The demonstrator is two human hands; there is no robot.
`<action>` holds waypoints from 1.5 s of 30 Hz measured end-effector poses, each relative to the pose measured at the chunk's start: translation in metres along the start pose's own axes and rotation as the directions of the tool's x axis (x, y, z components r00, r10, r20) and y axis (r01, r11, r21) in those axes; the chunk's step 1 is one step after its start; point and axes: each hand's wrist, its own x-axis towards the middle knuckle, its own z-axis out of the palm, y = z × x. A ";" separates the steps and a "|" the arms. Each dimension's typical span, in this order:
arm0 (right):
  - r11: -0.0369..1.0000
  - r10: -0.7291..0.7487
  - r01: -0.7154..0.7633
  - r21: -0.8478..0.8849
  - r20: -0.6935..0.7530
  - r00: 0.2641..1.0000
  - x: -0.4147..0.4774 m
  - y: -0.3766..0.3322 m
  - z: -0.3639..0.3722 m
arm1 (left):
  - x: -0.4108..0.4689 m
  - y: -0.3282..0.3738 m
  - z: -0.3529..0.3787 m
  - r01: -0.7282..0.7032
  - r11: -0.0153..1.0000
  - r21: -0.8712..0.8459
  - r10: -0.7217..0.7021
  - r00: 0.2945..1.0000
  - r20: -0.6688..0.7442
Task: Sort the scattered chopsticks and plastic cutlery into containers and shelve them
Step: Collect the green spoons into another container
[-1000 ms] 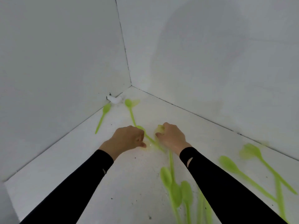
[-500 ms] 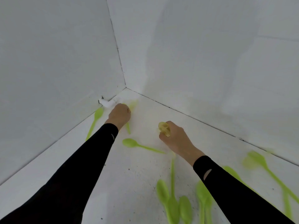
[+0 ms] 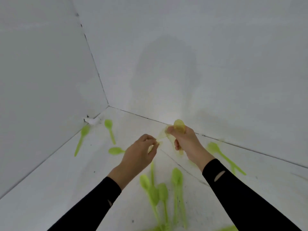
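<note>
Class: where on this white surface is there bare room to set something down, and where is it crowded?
Bare: the wide patch between the left wall and the left sleeve; a smaller one beyond the right sleeve, below the back wall. Crowded: spoons bunched between the sleeves.

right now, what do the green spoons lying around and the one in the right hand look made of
Green spoons: thin moulded plastic by the look, opaque lime; blur hides the finish. Yellowish spoon in the right hand: likely plastic too, translucent, since light shows through its bowl.
</note>
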 end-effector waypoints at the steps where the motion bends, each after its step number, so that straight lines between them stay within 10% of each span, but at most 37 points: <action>1: 0.999 -0.018 0.017 -0.032 -0.026 1.000 -0.015 0.000 -0.012 | -0.009 0.017 0.000 -0.032 0.998 -0.052 0.032 0.999 0.010; 5: 0.987 -0.145 0.132 -0.096 -0.145 0.979 -0.071 0.002 -0.063 | -0.036 0.086 -0.016 0.236 0.845 -0.479 -0.173 0.970 0.173; 11: 0.937 -0.345 0.301 -0.179 -0.327 0.880 -0.158 -0.009 -0.145 | -0.076 0.174 -0.014 0.525 0.085 -0.847 -0.285 0.827 0.484; 22: 0.894 -0.281 0.177 -0.412 -0.207 0.937 -0.322 0.044 -0.253 | -0.172 0.365 0.067 0.607 0.292 -0.739 0.002 0.772 0.635; 33: 0.969 0.226 -0.148 0.196 -0.478 0.849 -0.470 0.101 -0.367 | -0.268 0.522 0.122 0.569 0.203 -0.796 0.164 0.782 0.601; 45: 0.970 0.144 -0.005 0.242 -0.560 0.816 -0.565 0.129 -0.437 | -0.324 0.607 0.175 0.591 0.338 -0.733 0.207 0.713 0.670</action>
